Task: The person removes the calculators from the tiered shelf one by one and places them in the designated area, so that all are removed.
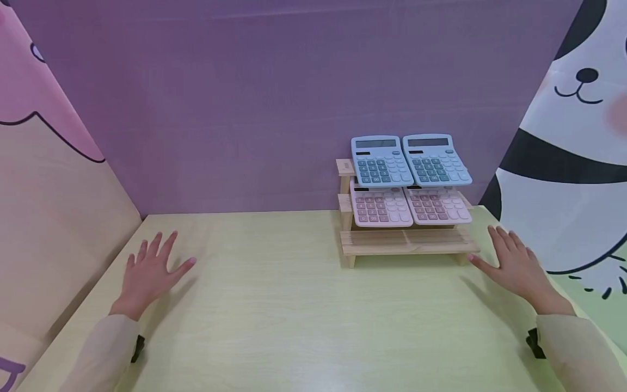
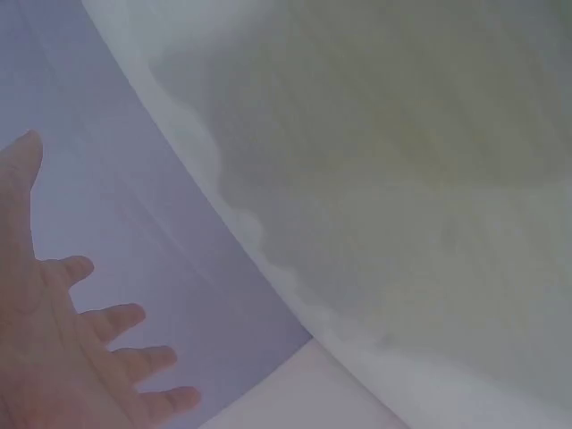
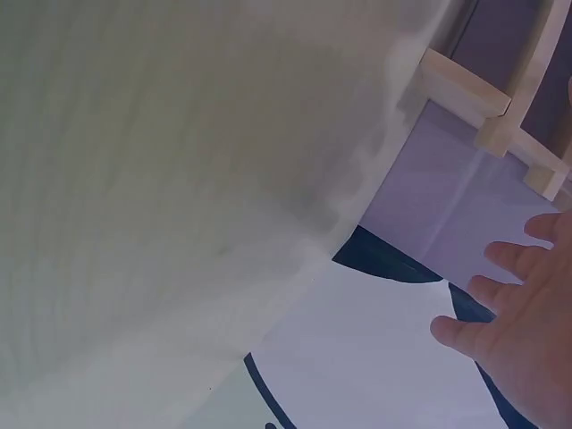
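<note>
Beside the right hand [image 1: 521, 270], on its thumb side, a three-tiered wooden rack [image 1: 411, 243] carries two light-blue calculators [image 1: 382, 161] above two pink calculators [image 1: 383, 209], all key-side outward. That hand is empty, back uppermost, fingers extended and spread; the left hand [image 1: 147, 279], well apart, likewise.

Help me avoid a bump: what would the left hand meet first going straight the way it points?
Probably the purple backdrop; the left hand points toward it across the tabletop, though depth is unclear.
</note>
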{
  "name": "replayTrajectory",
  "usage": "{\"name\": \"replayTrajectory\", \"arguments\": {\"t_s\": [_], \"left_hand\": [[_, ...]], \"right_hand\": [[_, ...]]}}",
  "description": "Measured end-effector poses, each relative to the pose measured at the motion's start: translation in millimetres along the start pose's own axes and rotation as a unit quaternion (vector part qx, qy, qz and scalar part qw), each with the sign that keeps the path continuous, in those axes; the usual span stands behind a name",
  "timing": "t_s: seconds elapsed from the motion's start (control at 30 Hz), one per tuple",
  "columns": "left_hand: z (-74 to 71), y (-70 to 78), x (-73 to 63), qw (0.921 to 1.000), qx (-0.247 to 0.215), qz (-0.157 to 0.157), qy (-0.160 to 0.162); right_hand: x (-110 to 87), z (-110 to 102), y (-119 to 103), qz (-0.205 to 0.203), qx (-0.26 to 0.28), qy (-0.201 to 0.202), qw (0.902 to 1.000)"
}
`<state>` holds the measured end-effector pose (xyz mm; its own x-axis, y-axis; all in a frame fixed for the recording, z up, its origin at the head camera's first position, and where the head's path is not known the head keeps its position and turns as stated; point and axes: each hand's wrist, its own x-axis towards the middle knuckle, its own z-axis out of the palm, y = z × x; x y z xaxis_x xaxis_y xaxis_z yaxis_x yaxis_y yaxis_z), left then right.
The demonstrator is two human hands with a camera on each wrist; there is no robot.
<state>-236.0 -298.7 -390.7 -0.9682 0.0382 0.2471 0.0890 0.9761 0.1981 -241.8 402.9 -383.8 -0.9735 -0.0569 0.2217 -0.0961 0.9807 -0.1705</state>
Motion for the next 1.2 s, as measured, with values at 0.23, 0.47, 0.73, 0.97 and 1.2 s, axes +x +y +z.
{"name": "replayTrajectory", "arguments": {"t_s": [0.23, 0.47, 0.73, 0.97, 1.2], "left_hand": [[1.6, 10.1, 1.6, 0.9998, -0.006, 0.015, 0.008], [5.7, 20.3, 5.2, 0.9989, -0.017, 0.038, 0.022], [8.3, 32.9, 6.0, 0.9968, -0.044, 0.057, 0.034], [9.7, 45.5, 8.7, 0.9957, -0.058, 0.07, 0.021], [15.3, 55.5, 12.7, 0.9929, -0.076, 0.091, 0.015]], "right_hand": [[6.2, 1.0, -1.1, -0.016, 0.09, 0.003, 0.9958], [10.5, 0.7, -4.5, -0.011, 0.136, -0.013, 0.9906], [15.5, 0.3, -8.2, 0.018, 0.146, -0.035, 0.9886], [15.7, 1.5, -9.8, 0.03, 0.166, -0.02, 0.9855], [16.8, 3.0, -7.2, 0.049, 0.196, -0.029, 0.9788]]}}
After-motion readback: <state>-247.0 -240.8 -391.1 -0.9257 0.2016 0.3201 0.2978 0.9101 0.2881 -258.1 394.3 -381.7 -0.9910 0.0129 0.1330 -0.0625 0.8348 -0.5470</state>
